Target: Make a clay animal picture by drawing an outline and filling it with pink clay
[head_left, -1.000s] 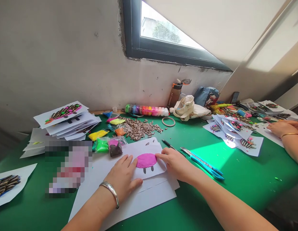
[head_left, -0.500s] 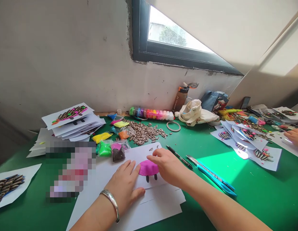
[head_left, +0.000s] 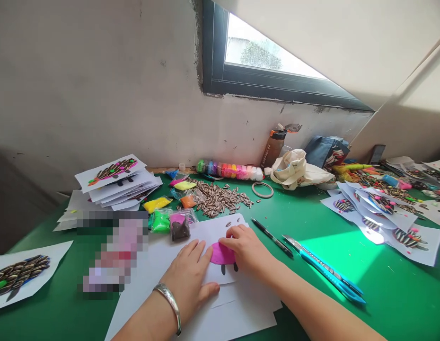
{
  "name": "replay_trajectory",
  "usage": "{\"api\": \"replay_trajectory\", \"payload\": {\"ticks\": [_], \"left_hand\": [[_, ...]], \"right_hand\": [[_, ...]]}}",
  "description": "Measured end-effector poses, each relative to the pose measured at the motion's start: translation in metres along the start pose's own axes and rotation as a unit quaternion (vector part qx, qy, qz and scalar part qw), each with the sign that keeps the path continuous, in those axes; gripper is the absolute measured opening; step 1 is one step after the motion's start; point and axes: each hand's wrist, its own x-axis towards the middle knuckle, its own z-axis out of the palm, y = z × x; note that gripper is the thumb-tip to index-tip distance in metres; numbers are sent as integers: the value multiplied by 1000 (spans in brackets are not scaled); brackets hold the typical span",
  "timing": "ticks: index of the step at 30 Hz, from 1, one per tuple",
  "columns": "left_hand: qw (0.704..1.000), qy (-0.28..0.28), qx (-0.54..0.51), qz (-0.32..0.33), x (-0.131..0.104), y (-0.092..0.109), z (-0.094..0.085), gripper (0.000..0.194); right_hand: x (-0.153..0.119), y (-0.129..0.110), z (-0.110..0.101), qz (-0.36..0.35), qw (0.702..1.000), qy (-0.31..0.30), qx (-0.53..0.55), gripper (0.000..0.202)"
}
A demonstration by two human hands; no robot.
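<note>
A flattened pink clay shape (head_left: 223, 254) sticks to a white sheet of paper (head_left: 200, 232), with two short dark clay pieces (head_left: 223, 270) below it. Spread over the paper at the shape's left side is my left hand (head_left: 191, 270), a silver bangle on its wrist; its fingers lie flat, the tips by the clay. My right hand (head_left: 246, 246) is curled, its thumb and fingertips closed together at the clay's upper edge. Anything pinched there is hidden. Two loose sunflower seeds (head_left: 228, 224) rest on the paper just beyond the fingers.
Small clay bags (head_left: 180, 228) and a sunflower seed pile (head_left: 222, 199) lie behind the paper. To the right are a pen (head_left: 271, 237) and a blue utility knife (head_left: 326, 270). Seed-decorated sheets (head_left: 115, 171) are stacked left; more cards (head_left: 376, 213) lie right. A bottle (head_left: 273, 148) stands against the wall.
The view has turned slightly left, and another person's hand at the right edge has gone out of view. My right fingertips have come down a little onto the pink clay; my left hand stays flat.
</note>
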Motion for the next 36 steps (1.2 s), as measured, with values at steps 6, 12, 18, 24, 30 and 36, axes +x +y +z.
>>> {"api": "replay_trajectory", "payload": {"ticks": [6,12,18,24,30,36], "left_hand": [[998,67,-7,18,-1,-5,15,68],[998,61,-8,17,-5,-1,13,69],[997,65,-25,14,-8,2,6,67],[998,63,-7,17,-4,-1,9,66],[996,80,-7,24,-2,-4,12,63],[996,77,-29,16,-3,-3,10,61]], "right_hand": [[3,-4,2,0,1000,-6,6,37],[1,-10,2,-18,999,-13,28,43],[0,-16,3,-28,999,-18,23,40],[2,-15,0,-14,999,-9,33,37],[-3,-9,0,9,999,30,28,50],[-9,-6,-5,6,999,3,48,44]]}}
